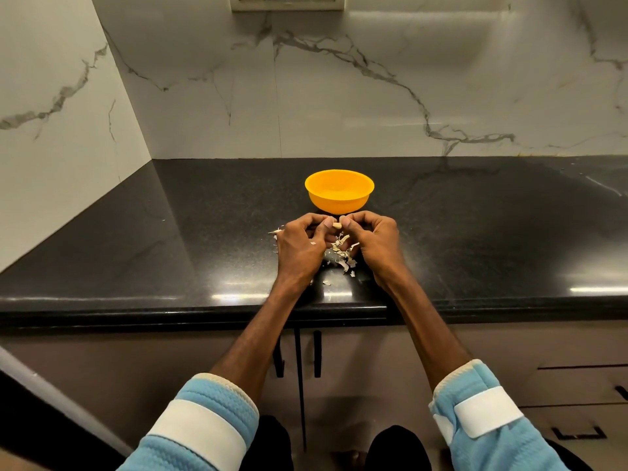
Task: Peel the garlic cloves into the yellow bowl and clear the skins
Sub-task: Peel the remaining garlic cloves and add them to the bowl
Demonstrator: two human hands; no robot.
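While the black table [170, 253] carries one yellow bowl [339, 192], the person is in the peeling step. Just in front of the bowl, over one loose heap of skins [341, 254], the left hand [297, 244] and right hand [373, 239] pinch with curled fingers [347, 222] the single garlic clove [337, 225] I can see. Next, I think, the remaining skin must come off, and then the clove goes forward into the bowl.

Wide countertop [170, 253] runs left and right; yellow bowl [339, 193] blocks ahead, wall [339, 96] seemingly well behind
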